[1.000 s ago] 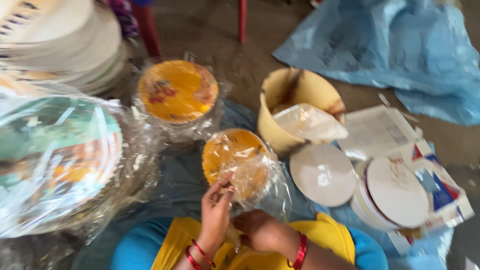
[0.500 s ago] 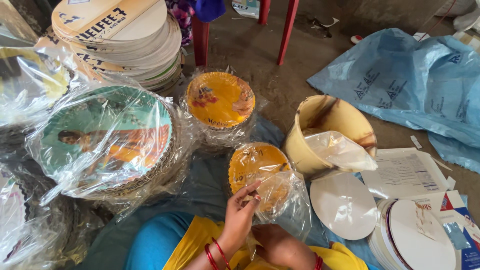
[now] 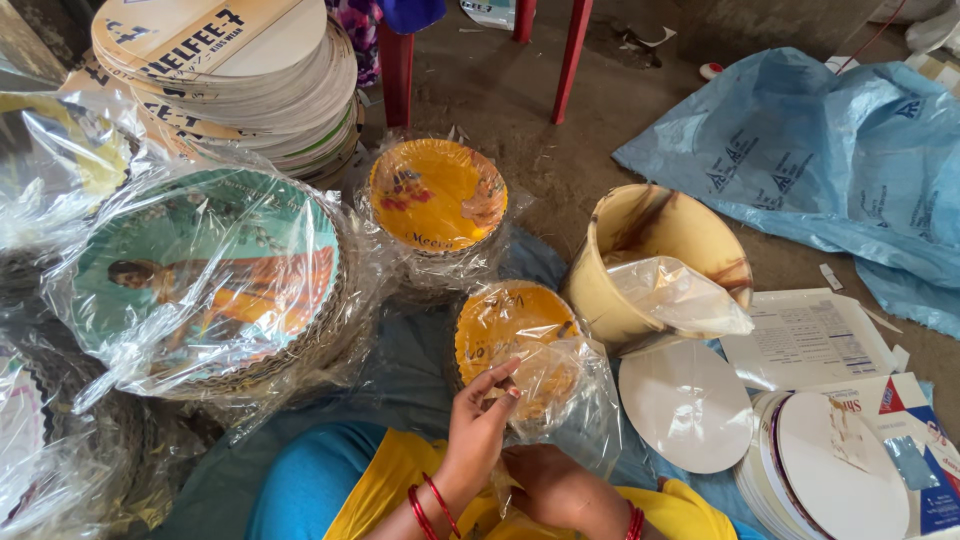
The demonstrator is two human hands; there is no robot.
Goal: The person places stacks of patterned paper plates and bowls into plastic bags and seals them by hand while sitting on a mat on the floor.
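Observation:
A stack of yellow paper plates (image 3: 505, 325) sits in a clear plastic bag (image 3: 575, 395) just in front of my lap. My left hand (image 3: 478, 428), with red bangles at the wrist, pinches the bag's film over the plates' near edge. Lower down, my right hand (image 3: 557, 482) is closed on the gathered end of the same bag, and its fingers are partly hidden under the film.
A second bagged stack of yellow plates (image 3: 437, 195) lies further back. A big bagged stack of printed plates (image 3: 205, 270) is at the left, with loose card discs (image 3: 230, 70) behind. At the right are a yellow tub (image 3: 655, 235), white discs (image 3: 688, 405), papers and a blue sack (image 3: 830, 150).
My view has swung left and up, bringing the left stacks into frame. Both hands have stayed on the bagged yellow plates, the left fingers shifting slightly on the film.

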